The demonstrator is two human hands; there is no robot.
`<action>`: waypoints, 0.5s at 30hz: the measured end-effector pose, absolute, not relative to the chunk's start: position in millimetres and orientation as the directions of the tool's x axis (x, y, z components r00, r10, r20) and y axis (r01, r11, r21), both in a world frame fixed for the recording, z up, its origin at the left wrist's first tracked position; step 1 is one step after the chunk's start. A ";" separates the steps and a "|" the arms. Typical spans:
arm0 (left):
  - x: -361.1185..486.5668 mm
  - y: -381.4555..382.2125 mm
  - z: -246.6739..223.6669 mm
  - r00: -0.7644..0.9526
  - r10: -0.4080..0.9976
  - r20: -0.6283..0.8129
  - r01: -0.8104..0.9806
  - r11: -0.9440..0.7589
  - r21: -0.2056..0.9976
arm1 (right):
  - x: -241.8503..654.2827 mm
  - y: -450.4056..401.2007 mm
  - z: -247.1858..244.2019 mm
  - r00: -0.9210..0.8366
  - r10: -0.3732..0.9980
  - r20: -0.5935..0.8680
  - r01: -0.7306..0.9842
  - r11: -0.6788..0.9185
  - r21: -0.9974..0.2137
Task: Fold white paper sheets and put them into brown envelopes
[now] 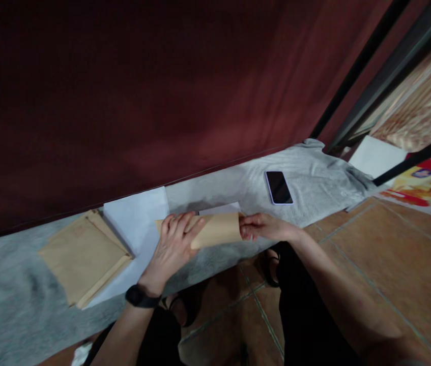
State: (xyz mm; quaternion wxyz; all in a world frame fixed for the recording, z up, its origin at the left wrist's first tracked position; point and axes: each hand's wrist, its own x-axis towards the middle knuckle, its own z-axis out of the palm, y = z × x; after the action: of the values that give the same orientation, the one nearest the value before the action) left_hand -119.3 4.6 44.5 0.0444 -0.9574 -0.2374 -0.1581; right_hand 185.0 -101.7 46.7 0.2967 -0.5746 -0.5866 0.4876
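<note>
A brown paper envelope lies across the grey cloth in front of me, its right part bulging up in a curve. My left hand, with a black band on the wrist, presses over its left part, thumb and fingers holding it. At the right end, the curled fingers of my right hand grip the edge; some fingertips are hidden by the paper. Behind the envelope shows a strip of white paper. To the left, a stack of brown envelopes rests partly on white sheets.
A phone lies screen up on the grey cloth, right of the envelope. Dark red fabric rises along the back edge. Dark metal bars and a red and yellow printed package stand at right, above the tiled floor.
</note>
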 end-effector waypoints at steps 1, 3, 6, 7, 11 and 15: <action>-124.7 11.0 42.3 0.799 0.480 0.362 0.504 -0.863 0.033 | 188.2 -97.0 44.2 -0.085 0.973 -0.215 0.360 -0.171 -0.917; -134.3 21.2 39.4 0.711 0.567 0.415 0.566 -0.813 0.139 | 189.8 -88.0 37.5 0.179 0.963 -0.203 0.427 -0.262 -0.866; -139.7 25.4 42.0 0.637 0.635 0.438 0.572 -0.770 0.284 | 176.6 -80.2 26.4 0.348 0.922 -0.169 0.662 -0.369 -0.652; -138.8 24.2 44.4 0.626 0.641 0.444 0.560 -0.766 0.316 | 168.6 -79.1 23.4 0.348 0.923 -0.163 0.737 -0.377 -0.562; -133.6 22.0 52.8 0.606 0.609 0.512 0.527 -0.789 0.316 | 137.3 -76.7 16.4 0.423 0.894 -0.148 0.827 -0.447 -0.342; -141.5 32.8 49.2 0.635 0.587 0.502 0.578 -0.792 0.196 | 130.7 -73.7 12.4 0.434 0.884 -0.171 0.799 -0.466 -0.380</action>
State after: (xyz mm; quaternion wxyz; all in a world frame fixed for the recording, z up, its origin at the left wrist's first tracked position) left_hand -141.5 32.8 49.2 -0.0083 -0.9041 -0.3222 -0.2805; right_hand 130.7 -73.7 12.4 0.1220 -0.8380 -0.5021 0.1752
